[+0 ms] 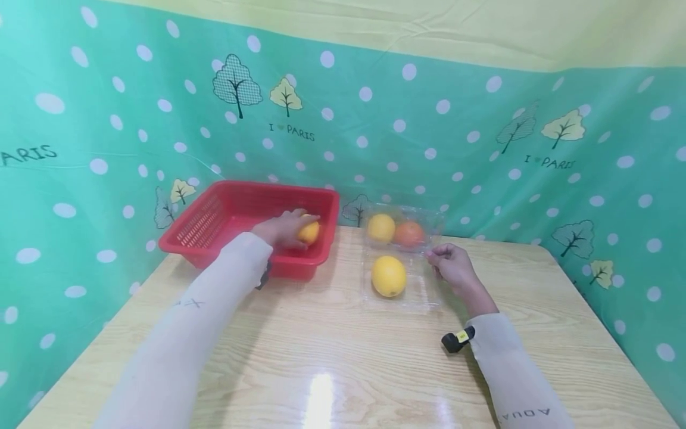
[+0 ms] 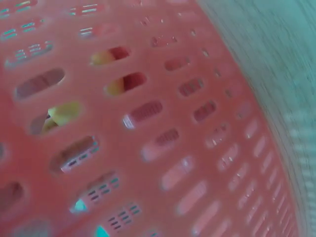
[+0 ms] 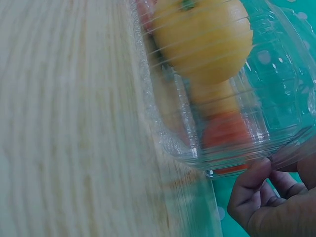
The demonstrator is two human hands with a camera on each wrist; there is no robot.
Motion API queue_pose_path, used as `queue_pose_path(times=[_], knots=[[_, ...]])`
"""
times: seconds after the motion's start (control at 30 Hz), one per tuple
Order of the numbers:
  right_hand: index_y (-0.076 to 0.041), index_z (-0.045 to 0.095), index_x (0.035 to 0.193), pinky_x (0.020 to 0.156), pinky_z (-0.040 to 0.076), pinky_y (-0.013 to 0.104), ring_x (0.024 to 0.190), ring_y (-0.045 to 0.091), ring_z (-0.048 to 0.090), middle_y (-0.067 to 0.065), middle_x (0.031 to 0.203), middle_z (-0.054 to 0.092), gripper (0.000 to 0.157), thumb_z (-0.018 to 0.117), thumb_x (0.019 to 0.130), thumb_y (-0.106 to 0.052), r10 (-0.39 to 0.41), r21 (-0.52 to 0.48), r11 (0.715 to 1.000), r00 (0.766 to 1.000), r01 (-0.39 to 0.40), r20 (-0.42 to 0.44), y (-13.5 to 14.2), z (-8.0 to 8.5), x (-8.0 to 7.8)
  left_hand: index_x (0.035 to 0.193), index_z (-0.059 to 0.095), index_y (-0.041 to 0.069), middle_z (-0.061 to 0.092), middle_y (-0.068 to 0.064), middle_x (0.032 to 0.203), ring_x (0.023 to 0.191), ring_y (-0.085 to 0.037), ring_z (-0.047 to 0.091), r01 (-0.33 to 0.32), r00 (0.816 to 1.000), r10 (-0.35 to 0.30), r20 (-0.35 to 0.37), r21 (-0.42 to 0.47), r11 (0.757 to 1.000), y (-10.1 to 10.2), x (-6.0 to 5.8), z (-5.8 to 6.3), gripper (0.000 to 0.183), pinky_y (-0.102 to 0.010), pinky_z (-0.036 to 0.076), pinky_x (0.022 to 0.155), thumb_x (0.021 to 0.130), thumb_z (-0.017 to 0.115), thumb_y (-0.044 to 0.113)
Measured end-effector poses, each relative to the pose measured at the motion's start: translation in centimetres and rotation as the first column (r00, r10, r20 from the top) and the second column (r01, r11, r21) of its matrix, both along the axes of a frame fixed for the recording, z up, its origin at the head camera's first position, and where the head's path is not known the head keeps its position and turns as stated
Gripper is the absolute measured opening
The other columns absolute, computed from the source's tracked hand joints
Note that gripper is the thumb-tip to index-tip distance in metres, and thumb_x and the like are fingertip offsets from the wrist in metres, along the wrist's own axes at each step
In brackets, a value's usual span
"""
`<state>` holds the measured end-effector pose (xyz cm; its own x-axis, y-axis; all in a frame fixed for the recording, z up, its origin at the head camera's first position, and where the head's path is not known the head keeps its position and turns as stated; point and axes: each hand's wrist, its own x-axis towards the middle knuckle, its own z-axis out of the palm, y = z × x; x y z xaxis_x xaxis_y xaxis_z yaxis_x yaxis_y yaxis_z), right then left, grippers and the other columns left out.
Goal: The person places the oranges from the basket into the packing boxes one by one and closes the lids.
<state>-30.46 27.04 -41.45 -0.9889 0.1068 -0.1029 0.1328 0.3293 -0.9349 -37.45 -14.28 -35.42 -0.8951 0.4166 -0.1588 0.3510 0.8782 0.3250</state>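
My left hand [image 1: 284, 229] reaches over the near wall of the red plastic basket [image 1: 249, 271], its fingers over and around a yellow fruit [image 1: 309, 232] inside. In the left wrist view the slotted basket wall [image 2: 163, 118] hides most of the grip; bits of yellow show through. A clear plastic clamshell box [image 1: 423, 292] lies unfolded on the table. One half contains a round yellow fruit [image 1: 381, 228] and a red-orange fruit [image 1: 409, 235]; a larger yellow fruit [image 1: 389, 276] sits in the nearer half. My right hand [image 3: 276, 202] pinches the box's right edge between thumb and fingers.
The light wood table [image 1: 343, 351] bears both the basket and the box. Behind it hangs a green dotted cloth [image 1: 461, 137] with tree prints, close to the backs of the basket and box. A small black wrist camera [image 1: 455, 341] sits by the right sleeve.
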Motion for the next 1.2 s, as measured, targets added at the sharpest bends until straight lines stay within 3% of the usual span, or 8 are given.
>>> queue_pose_path(times=[0.17,0.43,0.6,0.7,0.9,1.2], knots=[[0.002,0.053,0.122,0.063,0.048,0.024,0.081,0.017,0.055,0.006,0.098,0.060,0.028,0.058,0.105,-0.021,0.003,-0.002,1.000,1.000,-0.003,-0.003,0.1,0.0,-0.1,0.156,0.040,0.029,0.029,-0.007,0.158,0.144,-0.035,0.028,-0.008,1.000,0.008,0.003,0.026,1.000,0.5,-0.1,0.1,0.094,-0.054,0.054,0.097,0.076,0.089,0.023],[0.002,0.053,0.121,0.063,0.048,0.023,0.080,0.016,0.055,0.003,0.093,0.059,0.028,0.059,0.105,-0.020,-0.003,0.010,1.000,1.000,0.003,-0.007,0.0,0.0,0.0,0.148,0.039,0.033,0.033,-0.005,0.152,0.138,-0.032,0.033,-0.119,0.992,0.117,0.046,0.040,0.992,1.1,0.0,0.1,0.093,-0.050,0.056,0.093,0.072,0.092,0.030],[0.002,0.053,0.121,0.062,0.047,0.023,0.079,0.017,0.054,0.003,0.092,0.059,0.028,0.058,0.105,-0.020,-0.003,0.007,1.000,1.000,0.003,-0.004,-0.1,0.0,0.1,0.153,0.037,0.031,0.040,-0.003,0.148,0.137,-0.032,0.035,-0.074,0.997,0.074,-0.009,-0.029,0.997,1.2,0.2,0.1,0.103,-0.051,0.055,0.096,0.068,0.094,0.030],[0.002,0.053,0.122,0.062,0.047,0.023,0.079,0.017,0.054,0.004,0.093,0.059,0.029,0.058,0.105,-0.020,-0.004,0.008,1.000,1.000,0.004,-0.006,0.0,0.0,0.1,0.153,0.040,0.031,0.040,-0.006,0.147,0.135,-0.034,0.034,-0.054,0.998,0.053,-0.020,-0.047,0.997,1.1,0.3,0.1,0.100,-0.051,0.055,0.095,0.069,0.093,0.028],[0.002,0.053,0.123,0.063,0.047,0.023,0.080,0.016,0.054,0.004,0.096,0.060,0.030,0.058,0.105,-0.021,-0.008,0.009,1.000,1.000,0.009,-0.010,0.0,-0.1,0.0,0.147,0.047,0.031,0.038,-0.008,0.142,0.132,-0.036,0.032,-0.038,0.998,0.037,-0.043,-0.032,0.999,1.0,0.2,0.0,0.089,-0.049,0.055,0.092,0.070,0.092,0.026],[0.002,0.053,0.123,0.063,0.048,0.024,0.080,0.015,0.054,0.005,0.096,0.060,0.029,0.058,0.105,-0.021,-0.006,0.017,1.000,1.000,0.006,-0.006,-0.1,0.1,0.1,0.140,0.052,0.031,0.040,-0.004,0.135,0.125,-0.031,0.036,-0.060,0.990,0.062,-0.123,0.020,0.998,0.6,0.0,0.4,0.093,-0.041,0.060,0.076,0.058,0.097,0.031]])
